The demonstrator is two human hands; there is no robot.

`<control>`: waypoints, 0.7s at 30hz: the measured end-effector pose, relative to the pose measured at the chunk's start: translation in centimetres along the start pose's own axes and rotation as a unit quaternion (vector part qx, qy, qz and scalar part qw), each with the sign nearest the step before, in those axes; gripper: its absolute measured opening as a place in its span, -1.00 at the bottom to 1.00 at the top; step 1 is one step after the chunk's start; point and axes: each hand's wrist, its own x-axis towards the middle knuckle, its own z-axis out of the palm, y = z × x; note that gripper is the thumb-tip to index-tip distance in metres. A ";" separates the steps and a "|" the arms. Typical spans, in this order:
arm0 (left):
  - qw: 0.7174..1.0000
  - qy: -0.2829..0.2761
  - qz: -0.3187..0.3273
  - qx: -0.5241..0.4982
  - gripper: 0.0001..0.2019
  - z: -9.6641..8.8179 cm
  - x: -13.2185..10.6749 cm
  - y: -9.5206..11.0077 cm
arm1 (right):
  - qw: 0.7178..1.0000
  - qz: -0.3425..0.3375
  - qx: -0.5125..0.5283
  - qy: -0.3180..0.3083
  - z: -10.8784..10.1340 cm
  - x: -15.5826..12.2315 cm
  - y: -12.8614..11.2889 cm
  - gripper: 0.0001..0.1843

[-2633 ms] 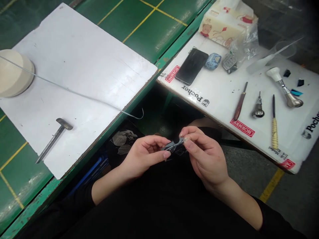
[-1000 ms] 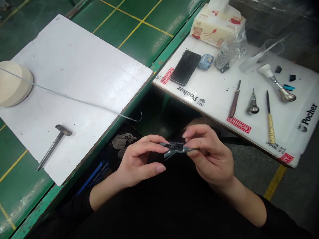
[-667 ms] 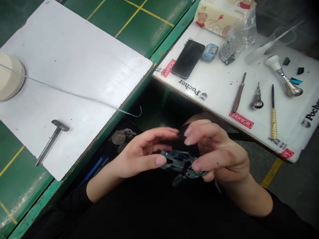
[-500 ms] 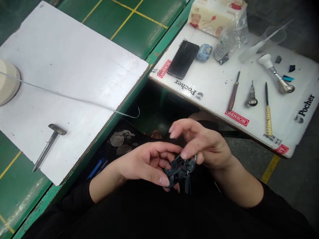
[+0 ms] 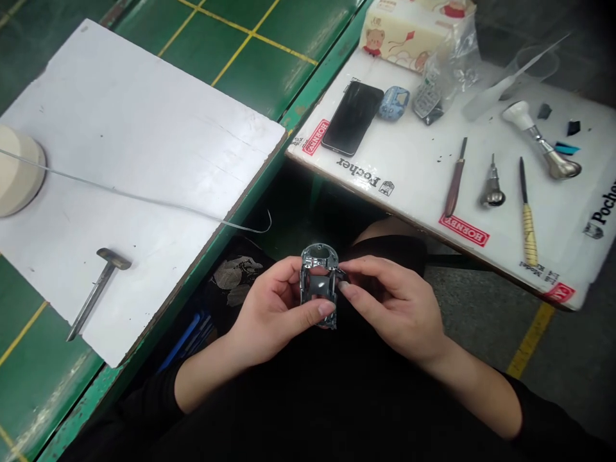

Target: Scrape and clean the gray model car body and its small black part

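Note:
Over my lap, my left hand (image 5: 283, 308) is closed around a dark grey model car body shell (image 5: 321, 255), its thumb across the lower end. The shell stands nearly lengthwise in view, with openings through its frame. At its right side, the thumb and fingertips of my right hand (image 5: 394, 301) pinch a small dark part (image 5: 341, 274). That part touches or lies very close to the shell's edge; I cannot tell whether it is attached. My fingers hide much of it.
On the right board (image 5: 409, 167) lie a phone (image 5: 353, 117), a brown-handled file (image 5: 455, 179), a yellow-wrapped file (image 5: 528, 221), a short-handled tool (image 5: 493, 189), and a plastic bag (image 5: 445, 83). On the left are a hammer-like metal tool (image 5: 99, 289), a thin wire (image 5: 158, 200), and a cream round object (image 5: 19, 170).
The car body shell has turned from a tilted, side-on pose to show its openings. My right hand has moved lower and closed on a small part at its right side.

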 end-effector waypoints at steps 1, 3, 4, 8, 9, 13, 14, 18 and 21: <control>1.000 0.002 0.003 -0.001 -0.55 0.1 0.0 -0.1 | 1.000 -0.014 -0.017 0.007 0.1 0.0 -0.1 -0.82; 1.000 0.005 0.007 -0.003 -0.50 0.3 0.0 -0.1 | 0.998 -0.042 -0.039 0.015 0.3 0.1 -0.3 -0.84; 1.000 0.006 0.007 -0.004 -0.49 0.4 0.0 -0.1 | 0.997 -0.053 -0.045 0.017 0.3 0.1 -0.3 -0.85; 1.000 0.009 0.006 -0.002 -0.50 0.7 0.0 0.2 | 0.995 -0.077 -0.065 0.014 0.3 0.0 -0.1 -0.84; 1.000 0.008 0.005 -0.003 -0.50 0.7 -0.1 0.2 | 0.994 -0.079 -0.069 0.014 0.3 -0.1 -0.1 -0.84; 1.000 0.004 0.003 -0.008 -0.50 0.5 -0.2 0.2 | 0.993 -0.087 -0.073 0.023 0.3 -0.2 0.0 -0.86; 1.000 0.004 0.003 -0.008 -0.49 0.5 -0.3 0.1 | 0.993 -0.091 -0.072 0.024 0.3 -0.2 0.0 -0.86; 1.000 0.005 0.008 -0.012 -0.51 0.5 -0.3 0.1 | 0.992 -0.107 -0.064 0.024 0.4 -0.4 0.0 -0.84; 1.000 0.010 0.005 -0.012 -0.52 0.6 -0.4 0.2 | 0.991 -0.114 -0.059 0.024 0.4 -0.3 0.0 -0.83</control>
